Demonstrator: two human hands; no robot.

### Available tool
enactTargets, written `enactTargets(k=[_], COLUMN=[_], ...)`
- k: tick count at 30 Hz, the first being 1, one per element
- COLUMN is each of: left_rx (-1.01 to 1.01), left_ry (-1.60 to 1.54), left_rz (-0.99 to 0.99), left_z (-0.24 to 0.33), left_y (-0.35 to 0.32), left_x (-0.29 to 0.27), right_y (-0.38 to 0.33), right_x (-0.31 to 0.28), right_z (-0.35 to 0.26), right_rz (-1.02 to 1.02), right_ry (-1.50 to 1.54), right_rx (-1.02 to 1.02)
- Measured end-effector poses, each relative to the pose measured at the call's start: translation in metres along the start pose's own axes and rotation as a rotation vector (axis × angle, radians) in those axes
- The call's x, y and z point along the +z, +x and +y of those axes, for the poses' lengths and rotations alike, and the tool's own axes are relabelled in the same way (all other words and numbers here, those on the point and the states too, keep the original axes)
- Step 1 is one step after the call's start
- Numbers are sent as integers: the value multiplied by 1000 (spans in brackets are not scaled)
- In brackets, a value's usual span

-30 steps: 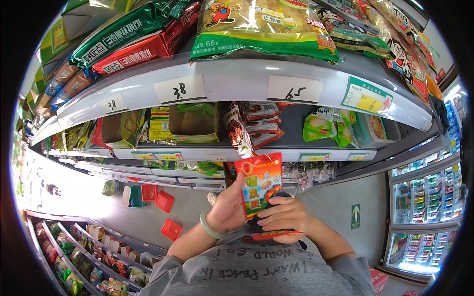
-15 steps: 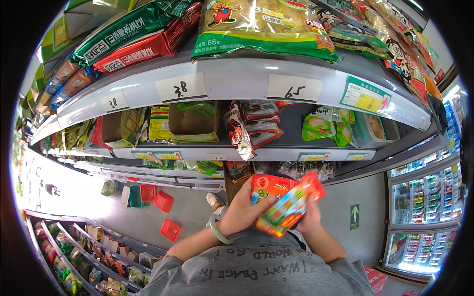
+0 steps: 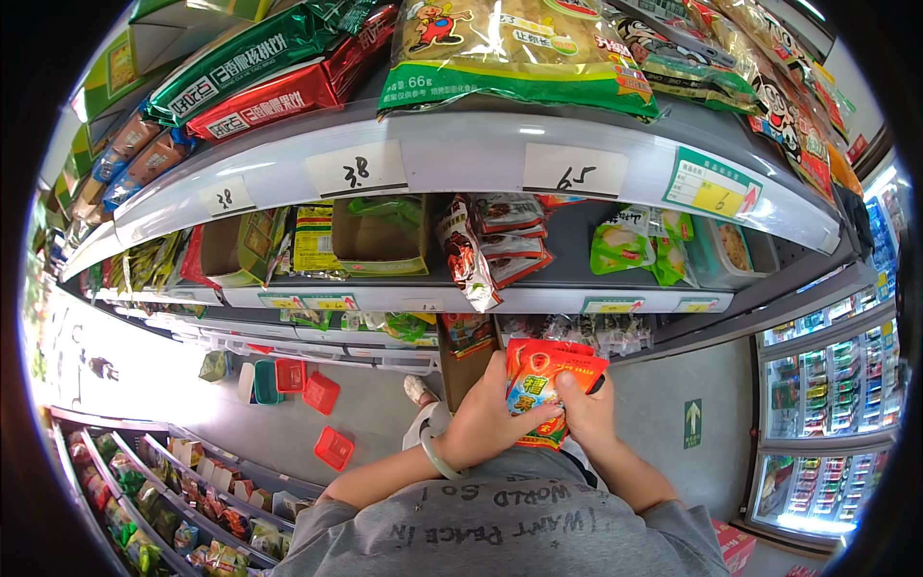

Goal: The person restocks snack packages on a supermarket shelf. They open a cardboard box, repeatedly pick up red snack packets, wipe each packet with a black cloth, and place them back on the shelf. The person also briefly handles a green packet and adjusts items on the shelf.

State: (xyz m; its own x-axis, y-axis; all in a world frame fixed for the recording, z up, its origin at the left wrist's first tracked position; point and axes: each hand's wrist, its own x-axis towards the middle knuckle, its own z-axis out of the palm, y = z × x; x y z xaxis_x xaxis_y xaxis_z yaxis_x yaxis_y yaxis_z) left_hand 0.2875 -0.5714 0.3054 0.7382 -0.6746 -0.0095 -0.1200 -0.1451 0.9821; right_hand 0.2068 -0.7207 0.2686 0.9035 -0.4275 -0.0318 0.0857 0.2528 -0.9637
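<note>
A small stack of red-and-yellow snack packets (image 3: pixel 540 358) is held upright between my hands, in front of my grey shirt. My left hand (image 3: pixel 486 415), with a pale bangle at the wrist, closes on the left side of the stack, thumb across the lower front. On the other side my right hand (image 3: pixel 588 412) grips the right edge, its thumb pressed on the front packet. The fingers behind the packets are hidden. Just beyond my hands stands an open cardboard box (image 3: pixel 468 370) on a lower shelf, with dark red packets at its far end.
Shelves with a white front edge (image 3: pixel 461 159) reach across ahead, loaded with snack bags (image 3: pixel 519 58). Dark red packets (image 3: pixel 510 240) hang over the middle shelf. Red baskets (image 3: pixel 334 448) lie on the floor at left; lit drink coolers (image 3: pixel 817 394) stand at right.
The packet tilted in my right hand has come upright and now lies together with the one in my left hand. Both hands have drawn closer together.
</note>
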Motion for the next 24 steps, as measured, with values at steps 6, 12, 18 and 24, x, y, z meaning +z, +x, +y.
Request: enactTargets(k=[6,12,18,24], left_rx=[-47,-129,-317,-558], left_ry=[-431,-528,-885,-922], left_rz=[-73,-31,72,-154], left_z=[-8,-22,-59,-70], left_y=[4,5,9,24], left_x=[3,-12,7,-27], right_y=[5,17,1,11], right_x=[-12,-64,-33,-46], right_z=[23,20,-1,5], right_rz=[190,-96,-394,-382], right_ry=[-56,248,-479,-389], right_rx=[-45,44,252,411])
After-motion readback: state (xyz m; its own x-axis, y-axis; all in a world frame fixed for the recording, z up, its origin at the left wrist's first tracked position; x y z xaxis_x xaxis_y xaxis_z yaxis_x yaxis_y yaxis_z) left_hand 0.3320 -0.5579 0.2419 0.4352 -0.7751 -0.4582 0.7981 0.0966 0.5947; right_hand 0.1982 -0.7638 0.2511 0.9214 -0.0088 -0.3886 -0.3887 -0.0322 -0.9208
